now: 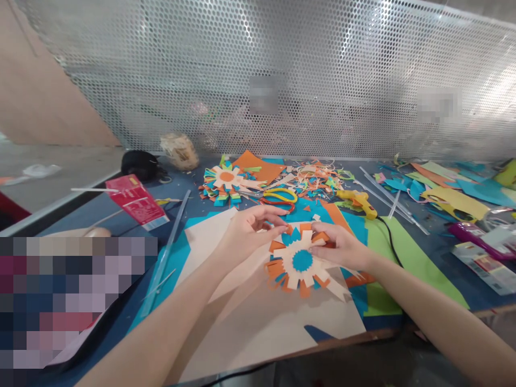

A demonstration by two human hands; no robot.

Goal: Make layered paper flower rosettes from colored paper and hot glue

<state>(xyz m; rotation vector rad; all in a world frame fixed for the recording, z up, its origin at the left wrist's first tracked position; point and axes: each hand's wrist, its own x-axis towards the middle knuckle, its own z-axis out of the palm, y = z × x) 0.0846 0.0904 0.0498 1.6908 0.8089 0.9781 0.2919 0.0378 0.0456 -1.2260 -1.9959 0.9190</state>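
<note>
While left hand (245, 231) pinches spiky layered paper flower (300, 263) top edge, right hand (342, 247) pinches its orange petals.

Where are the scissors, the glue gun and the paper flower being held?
scissors (290, 196): head view, on the yellow handle loop.
glue gun (360, 201): head view, on its yellow body.
paper flower (301, 261): head view, on its blue centre.

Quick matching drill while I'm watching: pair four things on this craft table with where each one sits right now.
Things:
1. blue-centred flower
2. orange-centred flower
3. glue gun
4. red carton

Places:
A. far left of the table
B. just right of the scissors
C. held between left hand and right hand
D. beyond the hands, left of the scissors

Pairs: 1-C, 2-D, 3-B, 4-A
</note>
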